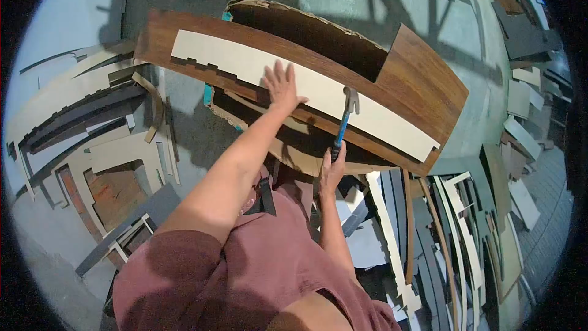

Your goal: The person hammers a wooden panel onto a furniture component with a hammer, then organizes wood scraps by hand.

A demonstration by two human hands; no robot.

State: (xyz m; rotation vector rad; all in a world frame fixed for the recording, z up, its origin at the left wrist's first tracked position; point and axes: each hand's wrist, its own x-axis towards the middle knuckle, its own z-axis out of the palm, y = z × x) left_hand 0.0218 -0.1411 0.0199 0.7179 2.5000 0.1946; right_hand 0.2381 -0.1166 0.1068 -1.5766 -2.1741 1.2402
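Observation:
My left hand (283, 87) lies with spread fingers on a long cream-white panel strip (226, 61) that has small notches along its near edge. My right hand (332, 168) is wrapped round the black grip of a claw hammer (343, 125) with a blue shaft. The hammer's metal head is over the strip, right of my left hand; whether it touches cannot be told. Beneath the strip is a brown wood-grain board (416, 86) with a wide cut-out on its far side. The board lies across an open cardboard box (294, 154), whose inside is dark.
Cut panels and frames (101, 153) are piled on the left. Several long narrow strips (456, 233) stand or lean at lower right. More offcuts (520, 98) lie along the far right. A large pale sheet (73, 6) is at upper left.

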